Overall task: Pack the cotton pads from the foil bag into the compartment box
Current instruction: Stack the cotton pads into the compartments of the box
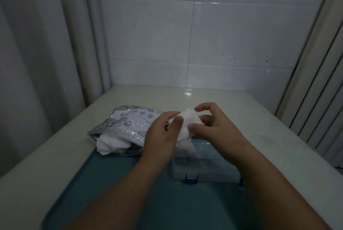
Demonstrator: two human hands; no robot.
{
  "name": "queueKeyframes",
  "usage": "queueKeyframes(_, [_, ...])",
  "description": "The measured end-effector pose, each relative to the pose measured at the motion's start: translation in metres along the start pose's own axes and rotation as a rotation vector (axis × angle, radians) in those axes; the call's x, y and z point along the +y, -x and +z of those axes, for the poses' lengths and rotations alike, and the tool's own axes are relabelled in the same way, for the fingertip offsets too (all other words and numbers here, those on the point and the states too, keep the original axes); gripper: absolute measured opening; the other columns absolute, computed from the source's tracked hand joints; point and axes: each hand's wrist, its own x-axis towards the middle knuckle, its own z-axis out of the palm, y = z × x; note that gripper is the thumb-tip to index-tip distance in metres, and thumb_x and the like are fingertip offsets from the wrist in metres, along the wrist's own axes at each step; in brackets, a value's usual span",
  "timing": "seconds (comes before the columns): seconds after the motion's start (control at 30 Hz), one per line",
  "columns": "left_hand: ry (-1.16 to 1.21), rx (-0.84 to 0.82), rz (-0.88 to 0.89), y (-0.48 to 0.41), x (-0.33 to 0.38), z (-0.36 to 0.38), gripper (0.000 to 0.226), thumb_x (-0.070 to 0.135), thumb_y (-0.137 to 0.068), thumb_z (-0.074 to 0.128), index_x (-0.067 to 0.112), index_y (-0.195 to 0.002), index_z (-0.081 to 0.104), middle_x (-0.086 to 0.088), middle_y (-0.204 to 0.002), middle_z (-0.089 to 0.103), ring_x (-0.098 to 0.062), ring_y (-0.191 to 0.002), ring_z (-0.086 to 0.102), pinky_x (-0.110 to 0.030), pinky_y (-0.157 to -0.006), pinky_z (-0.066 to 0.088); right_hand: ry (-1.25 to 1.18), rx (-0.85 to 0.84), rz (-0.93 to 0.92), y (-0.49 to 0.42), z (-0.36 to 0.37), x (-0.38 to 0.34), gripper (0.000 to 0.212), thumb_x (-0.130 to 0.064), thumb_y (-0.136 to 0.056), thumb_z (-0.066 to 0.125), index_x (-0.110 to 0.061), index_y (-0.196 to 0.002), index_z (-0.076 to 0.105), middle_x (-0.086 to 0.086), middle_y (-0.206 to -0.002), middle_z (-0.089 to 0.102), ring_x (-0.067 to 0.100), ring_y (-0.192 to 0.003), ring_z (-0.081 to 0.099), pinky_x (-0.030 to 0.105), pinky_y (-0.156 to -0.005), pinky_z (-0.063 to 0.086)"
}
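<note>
Left hand (163, 133) and right hand (213, 127) pinch cotton pads (187, 125) (fingers curled).

Compartment box (194, 166) mostly hidden behind the right hand (217, 127), dividers too blurry to tell; teal tray (111, 170) runs off the bottom edge.

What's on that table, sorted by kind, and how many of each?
Foil bag: 1
Compartment box: 1
Teal tray: 1
Hands: 2, left hand, right hand
Cotton pad bunches: 2, held bunch, spilled bunch
Total: 7
</note>
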Motion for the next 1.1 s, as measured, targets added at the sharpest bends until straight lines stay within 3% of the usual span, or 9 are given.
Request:
queueKeyframes(0.1, [0.003,-0.024,-0.012,-0.008,0.003,0.0,0.017,0.035,-0.088,0.063,0.03,-0.104,0.063,0.005,-0.094,0.071,-0.008,-0.085,0.068,-0.034,-0.079,0.057,-0.137,0.126,0.044,-0.002,-0.005,-0.001,0.044,-0.013,-0.083,0.07,-0.029,-0.116,0.046,0.003,-0.098,0.068,0.021,-0.087,0.07,0.034,-0.08,0.059])
queueKeyframes(0.2, [0.036,-0.104,-0.135,-0.013,0.012,0.004,0.028,0.03,-0.08,0.067,0.028,-0.106,0.054,-0.003,-0.09,0.073,-0.022,-0.084,0.07,-0.047,-0.083,0.057,-0.216,0.213,0.071,-0.003,-0.009,-0.002,0.038,-0.013,-0.086,0.066,-0.027,-0.115,0.047,0.003,-0.096,0.068,0.022,-0.086,0.069,0.035,-0.077,0.06])
queueKeyframes(0.37, [0.184,-0.167,-0.297,-0.023,0.013,0.013,0.034,0.004,-0.085,0.064,0.018,-0.11,0.046,-0.014,-0.101,0.067,-0.026,-0.084,0.071,-0.039,-0.074,0.061,-0.033,0.259,0.093,-0.006,-0.014,0.004,0.023,-0.027,-0.088,0.066,-0.029,-0.103,0.049,-0.006,-0.092,0.066,0.018,-0.084,0.068,0.039,-0.081,0.059])
queueKeyframes(0.5, [-0.001,-0.184,-0.255,-0.027,0.008,0.025,0.031,0.009,-0.085,0.064,0.025,-0.102,0.044,-0.008,-0.092,0.069,-0.024,-0.079,0.072,-0.046,-0.075,0.06,0.387,0.205,0.157,-0.011,-0.018,0.013,0.02,-0.043,-0.095,0.05,-0.028,-0.105,0.04,-0.002,-0.093,0.058,0.019,-0.083,0.063,0.044,-0.082,0.057])
queueKeyframes(0.57, [-0.145,-0.187,-0.204,-0.027,0.007,0.03,0.027,0.015,-0.084,0.062,0.027,-0.098,0.043,-0.006,-0.086,0.069,-0.025,-0.078,0.07,-0.047,-0.074,0.059,0.476,0.163,0.195,-0.012,-0.018,0.018,0.018,-0.042,-0.097,0.043,-0.028,-0.105,0.035,0.002,-0.097,0.058,0.021,-0.083,0.062,0.045,-0.082,0.056])
queueKeyframes(0.77, [-0.297,-0.214,-0.215,-0.033,0.004,0.034,0.008,0.027,-0.084,0.056,0.025,-0.088,0.05,-0.008,-0.086,0.067,-0.024,-0.075,0.067,-0.042,-0.07,0.06,0.41,0.131,0.222,-0.015,-0.02,0.022,0.011,-0.037,-0.096,0.046,-0.031,-0.094,0.037,0.005,-0.096,0.061,0.024,-0.084,0.062,0.048,-0.081,0.057])
queueKeyframes(0.9, [-0.352,-0.235,-0.234,-0.036,0.005,0.035,0.012,0.026,-0.084,0.055,0.022,-0.094,0.05,-0.009,-0.091,0.066,-0.021,-0.071,0.065,-0.026,-0.051,0.047,0.361,0.126,0.231,-0.015,-0.02,0.022,0.012,-0.034,-0.096,0.049,-0.031,-0.088,0.04,0.003,-0.096,0.059,0.024,-0.086,0.063,0.045,-0.077,0.059])
queueKeyframes(1.03, [-0.411,-0.278,-0.253,-0.034,0.003,0.036,0.016,0.024,-0.085,0.058,0.021,-0.096,0.048,-0.008,-0.09,0.065,-0.023,-0.075,0.067,-0.036,-0.063,0.057,0.389,0.153,0.245,-0.016,-0.02,0.025,0.014,-0.031,-0.093,0.056,-0.027,-0.085,0.046,0.002,-0.092,0.062,0.024,-0.083,0.064,0.044,-0.072,0.061])
queueKeyframes(1.1, [-0.51,-0.285,-0.209,-0.033,0.002,0.038,0.017,0.025,-0.085,0.059,0.021,-0.097,0.047,-0.007,-0.088,0.065,-0.023,-0.078,0.065,-0.033,-0.066,0.051,0.404,0.167,0.259,-0.016,-0.019,0.026,0.013,-0.031,-0.09,0.061,-0.024,-0.083,0.052,0.003,-0.09,0.065,0.024,-0.081,0.065,0.046,-0.072,0.06])
